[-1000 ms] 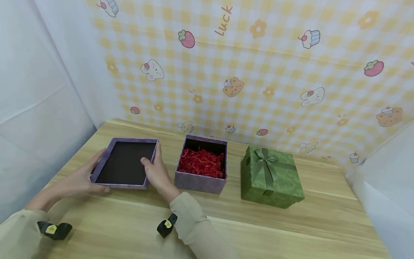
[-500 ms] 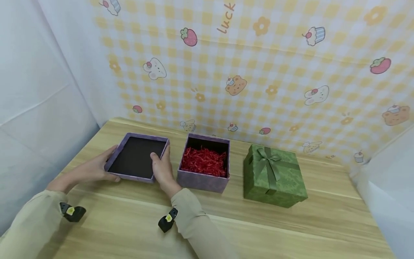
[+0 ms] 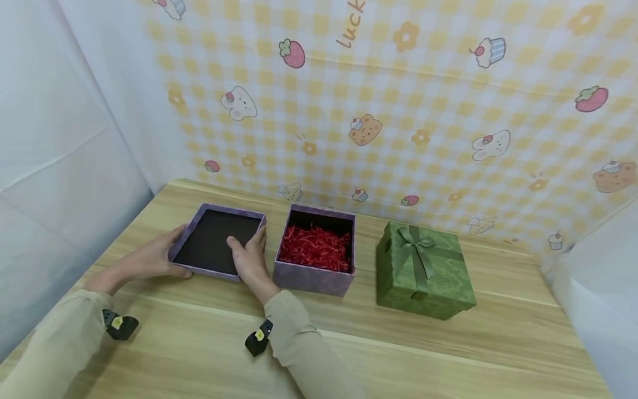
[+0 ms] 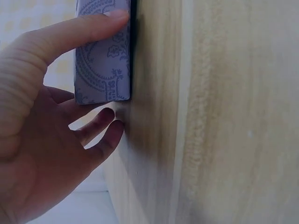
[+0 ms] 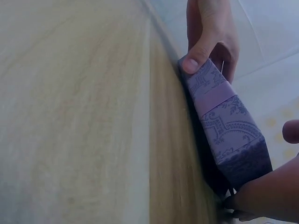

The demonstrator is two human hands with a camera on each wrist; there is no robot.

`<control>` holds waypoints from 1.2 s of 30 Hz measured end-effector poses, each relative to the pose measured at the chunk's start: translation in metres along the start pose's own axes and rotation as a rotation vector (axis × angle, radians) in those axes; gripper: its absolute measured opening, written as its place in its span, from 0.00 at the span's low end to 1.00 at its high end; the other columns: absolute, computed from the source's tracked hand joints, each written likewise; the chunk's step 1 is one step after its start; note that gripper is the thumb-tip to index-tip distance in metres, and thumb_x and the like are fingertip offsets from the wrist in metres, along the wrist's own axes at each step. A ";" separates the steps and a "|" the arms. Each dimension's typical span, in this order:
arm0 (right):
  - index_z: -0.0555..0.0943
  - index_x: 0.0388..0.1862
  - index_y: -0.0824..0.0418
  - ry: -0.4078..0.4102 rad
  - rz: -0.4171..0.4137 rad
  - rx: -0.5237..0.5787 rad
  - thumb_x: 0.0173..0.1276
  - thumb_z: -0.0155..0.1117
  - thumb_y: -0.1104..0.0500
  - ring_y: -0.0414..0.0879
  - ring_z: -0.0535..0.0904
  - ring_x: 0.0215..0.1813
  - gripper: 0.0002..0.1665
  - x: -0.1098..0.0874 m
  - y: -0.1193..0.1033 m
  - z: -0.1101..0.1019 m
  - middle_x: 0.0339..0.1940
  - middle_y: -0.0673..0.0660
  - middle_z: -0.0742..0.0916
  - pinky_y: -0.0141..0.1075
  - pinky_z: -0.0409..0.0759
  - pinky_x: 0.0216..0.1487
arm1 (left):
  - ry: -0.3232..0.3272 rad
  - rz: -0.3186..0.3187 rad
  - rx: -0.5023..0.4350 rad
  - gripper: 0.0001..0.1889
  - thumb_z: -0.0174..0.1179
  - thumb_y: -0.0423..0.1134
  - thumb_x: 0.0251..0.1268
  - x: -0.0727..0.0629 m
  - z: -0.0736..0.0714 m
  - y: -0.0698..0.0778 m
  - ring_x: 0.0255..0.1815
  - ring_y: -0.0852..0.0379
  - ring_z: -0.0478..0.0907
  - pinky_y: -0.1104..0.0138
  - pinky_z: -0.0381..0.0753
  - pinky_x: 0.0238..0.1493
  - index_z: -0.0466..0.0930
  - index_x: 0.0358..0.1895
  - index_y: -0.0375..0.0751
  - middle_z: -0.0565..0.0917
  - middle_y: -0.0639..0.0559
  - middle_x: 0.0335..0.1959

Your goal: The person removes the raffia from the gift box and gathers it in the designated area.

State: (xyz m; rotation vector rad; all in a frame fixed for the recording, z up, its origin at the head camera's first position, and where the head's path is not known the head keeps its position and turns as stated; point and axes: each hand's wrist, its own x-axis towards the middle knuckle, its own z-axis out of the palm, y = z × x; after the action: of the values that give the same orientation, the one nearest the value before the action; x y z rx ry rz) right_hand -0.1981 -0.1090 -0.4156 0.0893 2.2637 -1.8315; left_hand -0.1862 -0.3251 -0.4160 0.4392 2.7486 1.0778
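Observation:
A purple patterned box lid [image 3: 214, 241] lies with its black inside facing up at the left of the table. My left hand [image 3: 154, 257] holds its left front corner, the thumb [image 4: 96, 28] along the front side and the fingers round the left side. On the right side my right hand [image 3: 249, 263] grips the rim, thumb over the black inside and fingers outside. A lighter purple band crosses the lid's front [image 5: 229, 126] in the right wrist view. Whether the lid touches the table is hard to tell. Just right of it stands the purple box [image 3: 311, 280], uncovered, with red shredded paper [image 3: 315, 248] inside.
Farther right on the wooden table [image 3: 199, 354] sits a green gift box [image 3: 441, 277] with a green ribbon bow [image 3: 416, 249]. A yellow checked cloth [image 3: 319, 111] hangs behind, and white cloth [image 3: 55, 138] closes the left side.
Both hands have moved the lid right and slightly back, closer to the purple box. Most of that shift came in the first half second. The boxes have stayed in place.

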 end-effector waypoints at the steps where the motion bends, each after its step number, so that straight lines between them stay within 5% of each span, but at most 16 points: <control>1: 0.37 0.75 0.60 -0.004 0.004 -0.001 0.68 0.55 0.46 0.49 0.43 0.73 0.51 0.000 0.001 0.001 0.75 0.59 0.45 0.42 0.50 0.69 | 0.007 0.013 -0.001 0.62 0.77 0.42 0.36 0.001 0.000 0.000 0.62 0.32 0.59 0.42 0.57 0.57 0.41 0.69 0.20 0.59 0.21 0.63; 9: 0.36 0.75 0.63 0.028 -0.010 0.012 0.67 0.57 0.46 0.49 0.40 0.73 0.53 0.000 0.000 0.004 0.75 0.61 0.43 0.41 0.48 0.69 | 0.039 0.006 0.089 0.59 0.76 0.46 0.37 0.005 0.000 0.002 0.60 0.27 0.57 0.38 0.57 0.55 0.47 0.68 0.19 0.60 0.19 0.61; 19: 0.35 0.75 0.62 0.026 -0.009 -0.061 0.66 0.58 0.52 0.49 0.39 0.74 0.53 -0.006 0.004 0.005 0.75 0.58 0.43 0.40 0.48 0.69 | 0.050 0.059 0.045 0.57 0.75 0.41 0.39 0.002 0.003 -0.002 0.59 0.30 0.61 0.41 0.59 0.55 0.45 0.67 0.17 0.62 0.19 0.60; 27: 0.39 0.75 0.65 -0.005 -0.021 0.030 0.69 0.54 0.52 0.49 0.41 0.73 0.47 -0.028 0.008 -0.006 0.75 0.60 0.47 0.42 0.45 0.70 | 0.033 0.029 0.037 0.58 0.74 0.42 0.42 0.001 0.004 0.000 0.63 0.24 0.53 0.37 0.54 0.58 0.41 0.68 0.18 0.53 0.17 0.63; 31: 0.42 0.73 0.70 -0.124 -0.069 0.079 0.68 0.53 0.53 0.52 0.45 0.73 0.46 -0.059 0.008 -0.020 0.74 0.65 0.52 0.45 0.46 0.69 | 0.016 0.005 0.029 0.62 0.74 0.44 0.43 -0.002 0.005 0.006 0.63 0.24 0.53 0.37 0.54 0.57 0.34 0.69 0.20 0.53 0.17 0.63; 36: 0.42 0.75 0.63 -0.365 -0.073 0.057 0.71 0.50 0.46 0.50 0.49 0.72 0.45 -0.108 0.000 -0.057 0.74 0.59 0.54 0.45 0.50 0.68 | 0.028 0.031 0.067 0.64 0.74 0.44 0.43 -0.013 0.000 0.024 0.62 0.21 0.50 0.36 0.54 0.56 0.30 0.69 0.22 0.49 0.17 0.65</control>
State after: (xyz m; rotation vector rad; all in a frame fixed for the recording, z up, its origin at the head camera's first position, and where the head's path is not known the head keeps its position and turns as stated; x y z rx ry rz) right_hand -0.1011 -0.0435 -0.3817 -0.2977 1.9847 -1.7762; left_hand -0.1687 -0.3127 -0.3995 0.4805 2.8181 1.0091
